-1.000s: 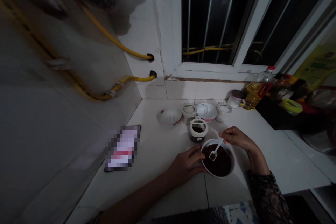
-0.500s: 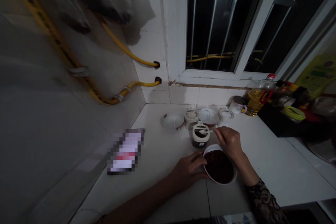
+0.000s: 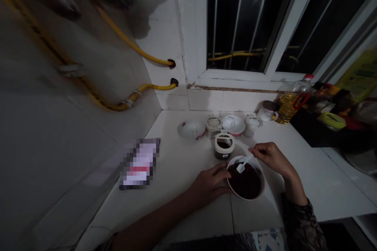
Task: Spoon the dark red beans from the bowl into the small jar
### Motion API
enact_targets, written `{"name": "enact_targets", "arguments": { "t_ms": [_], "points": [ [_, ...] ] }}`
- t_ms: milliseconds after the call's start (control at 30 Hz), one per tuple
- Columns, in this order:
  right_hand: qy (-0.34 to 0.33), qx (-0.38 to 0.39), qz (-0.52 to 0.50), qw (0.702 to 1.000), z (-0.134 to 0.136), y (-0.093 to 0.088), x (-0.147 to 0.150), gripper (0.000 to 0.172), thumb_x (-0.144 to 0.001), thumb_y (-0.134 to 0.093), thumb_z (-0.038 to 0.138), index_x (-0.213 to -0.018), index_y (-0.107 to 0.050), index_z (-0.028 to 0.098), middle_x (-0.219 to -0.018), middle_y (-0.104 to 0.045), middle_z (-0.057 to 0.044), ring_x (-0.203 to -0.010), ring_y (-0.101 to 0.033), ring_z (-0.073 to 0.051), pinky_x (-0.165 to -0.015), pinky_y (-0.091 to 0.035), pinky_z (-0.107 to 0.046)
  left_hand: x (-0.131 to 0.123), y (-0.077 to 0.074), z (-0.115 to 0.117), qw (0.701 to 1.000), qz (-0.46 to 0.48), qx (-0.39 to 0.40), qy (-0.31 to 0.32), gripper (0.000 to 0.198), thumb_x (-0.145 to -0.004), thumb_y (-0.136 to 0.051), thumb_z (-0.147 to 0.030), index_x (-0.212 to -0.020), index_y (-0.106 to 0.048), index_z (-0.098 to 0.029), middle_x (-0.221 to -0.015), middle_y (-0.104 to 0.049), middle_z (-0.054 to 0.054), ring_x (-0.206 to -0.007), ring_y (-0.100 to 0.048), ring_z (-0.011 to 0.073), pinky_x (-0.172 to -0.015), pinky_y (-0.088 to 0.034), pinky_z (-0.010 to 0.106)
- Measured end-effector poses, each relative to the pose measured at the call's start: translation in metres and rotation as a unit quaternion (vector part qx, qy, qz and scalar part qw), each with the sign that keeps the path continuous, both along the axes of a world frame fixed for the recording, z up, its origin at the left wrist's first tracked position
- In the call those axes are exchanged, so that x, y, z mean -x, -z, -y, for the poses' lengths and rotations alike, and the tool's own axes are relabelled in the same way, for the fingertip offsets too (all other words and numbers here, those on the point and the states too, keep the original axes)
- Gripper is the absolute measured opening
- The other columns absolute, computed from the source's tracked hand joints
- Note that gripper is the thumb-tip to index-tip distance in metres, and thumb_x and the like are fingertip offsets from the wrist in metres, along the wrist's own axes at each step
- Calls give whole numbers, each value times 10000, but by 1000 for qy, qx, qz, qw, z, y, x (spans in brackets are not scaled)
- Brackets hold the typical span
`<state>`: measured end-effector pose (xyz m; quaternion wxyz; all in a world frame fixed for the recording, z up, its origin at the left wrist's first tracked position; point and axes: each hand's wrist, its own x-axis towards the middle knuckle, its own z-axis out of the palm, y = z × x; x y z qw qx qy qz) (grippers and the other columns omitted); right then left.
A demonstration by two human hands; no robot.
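A white bowl sits within the left fingers' hold, dark red, grainy contents covering its bottom. A white spoon slants down from the right fingers, squarish head over the contents. A pale-rimmed jar stands upright just beyond the left fingers.

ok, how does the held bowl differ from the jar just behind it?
The bowl is wide and round; the jar is smaller, with a squarish pale collar. The left hand holds the bowl; neither hand touches the jar. The spoon in the right hand is over the bowl, not the jar. Both have dark contents.
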<state>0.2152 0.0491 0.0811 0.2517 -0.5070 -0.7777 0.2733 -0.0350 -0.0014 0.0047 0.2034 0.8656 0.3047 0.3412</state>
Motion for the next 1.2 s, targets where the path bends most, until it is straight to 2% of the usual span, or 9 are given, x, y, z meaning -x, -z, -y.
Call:
{"name": "enact_targets", "arguments": {
  "t_ms": [100,200,433,600,833,1200],
  "points": [
    [-49,19,50,997,1,7,9,496,-861,-473,524,-522,-443,164,-527,-314,37,-513,-295,-85,-475,-240,-218,0,-1,0,1000,-11,1,0,307,-859,-603,-440,-1072,-574,-221,-1251,-565,94,-1144,-588,207,-918,-523,312],
    [-80,56,45,994,2,8,15,504,-869,-452,539,-538,-463,158,-534,-327,38,-512,-302,-82,-471,-244,-209,1,-1,0,1000,-15,-3,1,311,-863,-598,-436,-1080,-575,-214,-1259,-561,108,-1151,-583,217,-914,-527,321],
    [-72,91,23,993,0,7,12,496,-846,-482,543,-542,-514,152,-499,-343,43,-481,-296,-78,-459,-243,-211,0,-1,1,1000,-14,6,0,305,-869,-589,-447,-1065,-572,-214,-1258,-562,104,-1139,-592,214,-903,-531,321],
    [-31,87,0,996,-5,10,5,518,-821,-485,584,-531,-507,156,-506,-295,50,-491,-264,-80,-468,-248,-222,0,-3,1,1000,-17,-3,1,322,-876,-564,-466,-1055,-574,-199,-1230,-574,119,-1129,-597,222,-897,-535,330],
    [-7,84,-14,996,-7,9,-1,499,-809,-503,580,-536,-495,163,-502,-278,60,-495,-250,-81,-470,-236,-228,2,-1,0,1000,-23,-3,0,346,-875,-552,-481,-1065,-580,-193,-1253,-564,124,-1140,-590,222,-910,-527,325],
    [-2,135,-59,989,-11,9,2,545,-744,-532,648,-505,-495,160,-481,-274,64,-486,-236,-73,-479,-216,-238,1,-5,1,1000,0,3,8,347,-888,-526,-493,-1057,-578,-195,-1248,-566,116,-1132,-591,212,-908,-522,314]
  ]
}}
